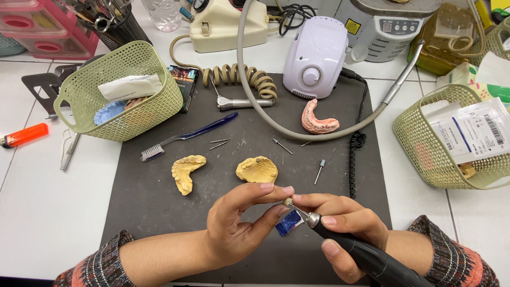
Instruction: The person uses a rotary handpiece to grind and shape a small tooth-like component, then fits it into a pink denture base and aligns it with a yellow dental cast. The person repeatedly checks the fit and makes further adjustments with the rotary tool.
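Note:
My right hand (340, 223) grips a black rotary handpiece (366, 255) with a small bur (288, 202) at its tip. My left hand (239, 218) pinches that bur tip between thumb and forefinger. A small blue square (289, 223) lies on the dark mat (159, 202) just under the fingers. Two yellow plaster dental casts (187, 171) (257, 170) rest on the mat beyond my hands. A pink denture model (319, 121) sits farther back near the grey hose (255, 101).
A white motor unit (314, 56) stands at the back. Green baskets sit at left (119, 90) and right (451, 138). A blue toothbrush (186, 135), loose burs (220, 142) (319, 171), a coiled cord (239, 77) and an orange lighter (24, 134) lie around.

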